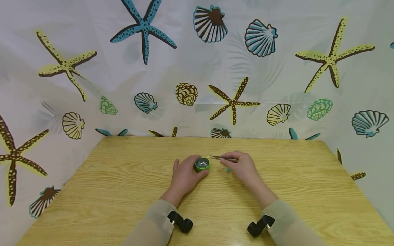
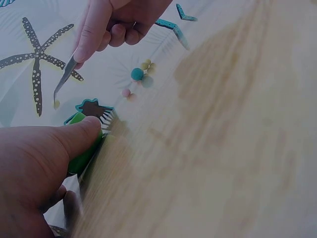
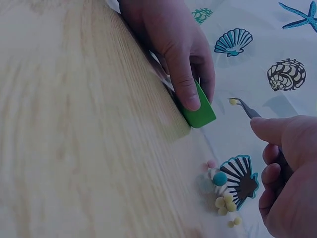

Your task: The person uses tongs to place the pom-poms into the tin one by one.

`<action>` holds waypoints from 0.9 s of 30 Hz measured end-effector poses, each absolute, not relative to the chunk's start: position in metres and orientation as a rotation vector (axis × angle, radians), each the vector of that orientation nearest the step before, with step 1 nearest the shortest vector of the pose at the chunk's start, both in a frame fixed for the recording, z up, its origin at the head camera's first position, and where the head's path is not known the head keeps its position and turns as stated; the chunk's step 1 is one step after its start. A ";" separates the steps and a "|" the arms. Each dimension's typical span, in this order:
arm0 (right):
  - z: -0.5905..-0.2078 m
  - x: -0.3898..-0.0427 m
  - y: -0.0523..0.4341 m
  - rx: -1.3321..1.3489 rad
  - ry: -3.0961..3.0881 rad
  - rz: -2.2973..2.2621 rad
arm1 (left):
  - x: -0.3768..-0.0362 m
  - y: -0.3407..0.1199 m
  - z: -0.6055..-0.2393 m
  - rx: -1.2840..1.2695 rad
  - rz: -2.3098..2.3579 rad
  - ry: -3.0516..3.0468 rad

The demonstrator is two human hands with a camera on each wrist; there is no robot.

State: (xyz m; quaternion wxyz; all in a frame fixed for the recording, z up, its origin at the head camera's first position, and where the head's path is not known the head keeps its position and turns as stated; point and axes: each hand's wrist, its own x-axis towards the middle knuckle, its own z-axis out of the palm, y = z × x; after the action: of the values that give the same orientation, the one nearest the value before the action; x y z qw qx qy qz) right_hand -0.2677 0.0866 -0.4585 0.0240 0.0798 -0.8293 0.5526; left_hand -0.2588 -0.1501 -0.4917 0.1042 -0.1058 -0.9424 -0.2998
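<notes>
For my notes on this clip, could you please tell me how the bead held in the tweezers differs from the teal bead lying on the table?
The bead in the tweezers is pale yellow; the teal bead is blue-green. The yellow one looks smaller than the teal one. The yellow one is held up at the tips of the tweezers gripped by the right hand; the teal one rests among other beads, untouched. Both look round.

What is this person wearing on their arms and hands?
Both hands, the left hand and the right hand, are bare, with no gloves. Long beige sleeves cover both forearms. A small black camera mount sits at each wrist.
</notes>
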 end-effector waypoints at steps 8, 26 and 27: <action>-0.462 -0.266 0.080 0.276 -2.566 1.669 | -0.259 -0.150 -0.492 -0.314 -0.870 -2.774; -0.460 -0.264 0.081 0.245 -2.587 1.641 | -0.257 -0.150 -0.490 -0.304 -0.884 -2.779; -0.460 -0.263 0.082 0.244 -2.587 1.634 | -0.257 -0.149 -0.490 -0.303 -0.881 -2.782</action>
State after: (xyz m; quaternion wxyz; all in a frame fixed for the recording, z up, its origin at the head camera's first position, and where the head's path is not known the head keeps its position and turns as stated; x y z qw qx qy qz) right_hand -0.2634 0.0819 -0.4599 0.0359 0.0796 -0.8423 0.5318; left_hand -0.2570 -0.1494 -0.4904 0.1038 -0.1027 -0.9431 -0.2988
